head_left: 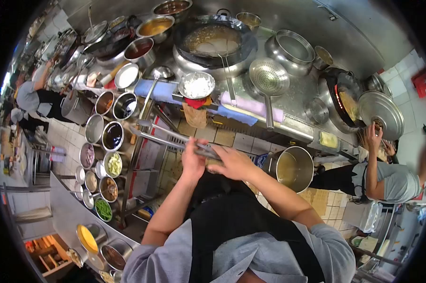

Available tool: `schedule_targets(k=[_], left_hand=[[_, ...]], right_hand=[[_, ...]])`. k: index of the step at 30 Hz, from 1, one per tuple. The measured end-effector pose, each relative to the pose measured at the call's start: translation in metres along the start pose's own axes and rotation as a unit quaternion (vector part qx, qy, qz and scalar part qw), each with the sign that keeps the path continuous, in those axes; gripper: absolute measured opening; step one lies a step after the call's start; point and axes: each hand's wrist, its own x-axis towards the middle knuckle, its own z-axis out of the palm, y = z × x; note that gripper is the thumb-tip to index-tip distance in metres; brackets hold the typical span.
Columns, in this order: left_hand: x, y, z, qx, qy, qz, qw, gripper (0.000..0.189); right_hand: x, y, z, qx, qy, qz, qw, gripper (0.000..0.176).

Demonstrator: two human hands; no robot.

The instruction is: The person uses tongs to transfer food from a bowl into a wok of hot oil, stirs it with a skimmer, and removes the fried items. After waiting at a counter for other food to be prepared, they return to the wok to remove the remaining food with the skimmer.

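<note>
Long metal tongs [168, 138] point left in front of my body, their two arms slightly apart at the tips. My left hand [193, 159] is closed around them near the middle. At their rear end my right hand [233, 162] grips them with fingers bent over the metal; its palm side is hidden. Beyond the hands, on the stove edge, stands a bowl of white powder [197, 85]. A perforated strainer [269, 78] lies with its handle toward me. A wok [213, 40] holds pale, bubbling liquid and a wire skimmer [229, 80].
Several metal pots of ingredients stand at left, among them green beans [103, 209] and dark sauce [113, 136]. A large pot of liquid [294, 169] is at my right. A co-worker [383, 174] at far right holds a lid [382, 113] by another wok. Other people work at far left.
</note>
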Motion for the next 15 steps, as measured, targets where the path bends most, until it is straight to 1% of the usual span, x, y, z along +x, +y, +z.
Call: schedule_targets(k=[1, 2, 3, 5, 6, 7, 8, 9, 10, 11, 13, 14, 15], left_hand=[[-0.003, -0.001, 0.017, 0.032, -0.006, -0.002, 0.999, 0.027], [0.004, -0.008, 0.019, 0.06, -0.038, -0.006, 0.997, 0.031], [0.011, -0.012, 0.019, 0.055, -0.035, 0.0, 0.998, 0.031], [0.032, -0.01, 0.021, 0.117, -0.181, 0.077, 0.973, 0.037], [0.042, -0.003, 0.02, 0.122, -0.214, 0.076, 0.966, 0.04], [0.059, 0.007, 0.017, 0.116, -0.217, 0.078, 0.966, 0.04], [0.082, 0.017, 0.009, 0.132, -0.137, 0.006, 0.982, 0.042], [0.108, 0.025, 0.002, 0.145, -0.057, -0.067, 0.986, 0.044], [0.141, 0.029, -0.008, 0.143, -0.007, -0.073, 0.987, 0.043], [0.172, 0.035, -0.013, 0.143, 0.043, -0.081, 0.986, 0.042], [0.209, 0.052, -0.002, 0.199, 0.106, -0.079, 0.971, 0.031], [0.229, 0.054, -0.005, 0.204, 0.086, -0.082, 0.972, 0.026], [0.244, 0.056, -0.006, 0.208, 0.068, -0.085, 0.972, 0.021]], right_hand=[[0.014, 0.004, 0.007, -0.026, -0.001, 0.027, 0.999, 0.034], [0.026, 0.008, 0.008, -0.053, 0.0, 0.051, 0.997, 0.038], [0.033, 0.011, 0.004, -0.056, -0.004, 0.045, 0.997, 0.038], [0.049, 0.02, -0.014, -0.03, 0.019, 0.029, 0.999, 0.036], [0.056, 0.023, -0.036, -0.06, -0.022, 0.059, 0.996, 0.039], [0.06, 0.024, -0.058, -0.13, 0.008, 0.06, 0.99, 0.037], [0.065, 0.031, -0.078, -0.193, 0.034, 0.065, 0.978, 0.038], [0.069, 0.037, -0.101, -0.263, 0.068, 0.059, 0.961, 0.041], [0.075, 0.02, -0.132, -0.318, 0.042, 0.101, 0.942, 0.043], [0.081, 0.013, -0.157, -0.376, 0.034, 0.102, 0.921, 0.044], [0.096, -0.013, -0.195, -0.48, 0.003, 0.119, 0.869, 0.047], [0.103, -0.011, -0.209, -0.501, 0.002, 0.097, 0.86, 0.047], [0.112, -0.013, -0.219, -0.506, -0.002, 0.101, 0.856, 0.047]])
